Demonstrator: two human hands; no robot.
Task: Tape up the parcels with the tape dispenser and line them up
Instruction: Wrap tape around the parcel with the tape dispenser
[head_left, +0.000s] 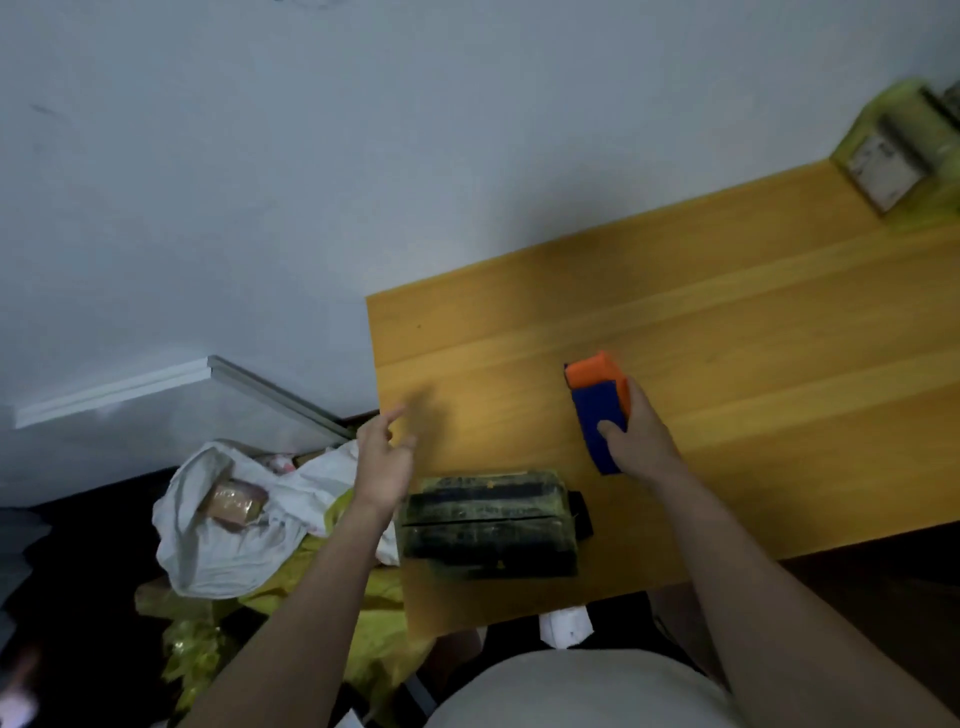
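Observation:
A dark parcel (491, 525) wrapped in black and greenish film lies on the wooden table (727, 322) near its front left corner. My right hand (636, 439) grips the blue and orange tape dispenser (597, 405), which rests on the table just behind and right of that parcel. My left hand (382, 462) hovers with relaxed fingers over the table's left edge, holding nothing. More wrapped parcels (904, 156) sit at the table's far right corner, partly cut off by the frame.
On the floor left of the table lies a white sack (228, 540) with a brown parcel (231, 501) showing inside, on yellow plastic (374, 639). A pale wall stands behind. A white skirting strip (156, 382) runs along the wall.

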